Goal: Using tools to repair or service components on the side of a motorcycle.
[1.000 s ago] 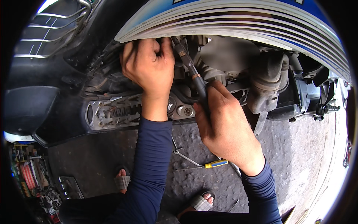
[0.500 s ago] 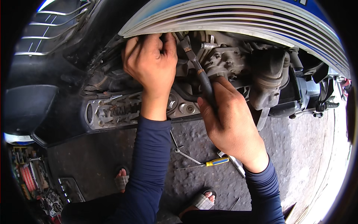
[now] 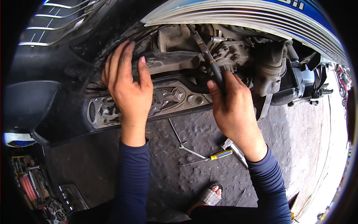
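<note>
My right hand is wrapped round the dark handle of a long tool with a metal shaft. The tool slants up and left, and its far end goes in among the engine parts under the blue and white body panel. What that end meets is hidden. My left hand is open and holds nothing, its fingers spread at the edge of the black plastic bodywork, above the footboard's metal plate. Whether its fingertips touch the bodywork I cannot tell. Right of the tool lies the greasy bolted engine cover.
On the dark floor below lie a thin wrench, a yellow and blue screwdriver and a hammer. My sandalled foot stands nearby. A tray of parts and tools sits at the lower left.
My left hand has drawn away from under the body panel, moved down and left, and opened. The right hand keeps its grip on the tool, a little further right and down.
</note>
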Motion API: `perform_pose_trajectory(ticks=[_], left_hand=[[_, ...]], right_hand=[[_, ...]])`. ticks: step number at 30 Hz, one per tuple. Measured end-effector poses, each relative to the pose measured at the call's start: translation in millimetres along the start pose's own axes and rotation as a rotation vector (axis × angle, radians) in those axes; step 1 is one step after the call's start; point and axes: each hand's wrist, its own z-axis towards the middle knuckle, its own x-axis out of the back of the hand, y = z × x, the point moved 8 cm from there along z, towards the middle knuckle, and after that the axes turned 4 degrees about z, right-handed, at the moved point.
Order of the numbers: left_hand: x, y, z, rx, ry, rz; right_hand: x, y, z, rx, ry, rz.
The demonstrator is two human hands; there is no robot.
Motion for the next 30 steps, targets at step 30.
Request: perform_pose_trajectory(ticks=[30], left_hand=[[-34, -77, -56, 1.196, -0.122, -1.579]], right_hand=[[29, -18, 20, 0.1, -0.254, -0.218]])
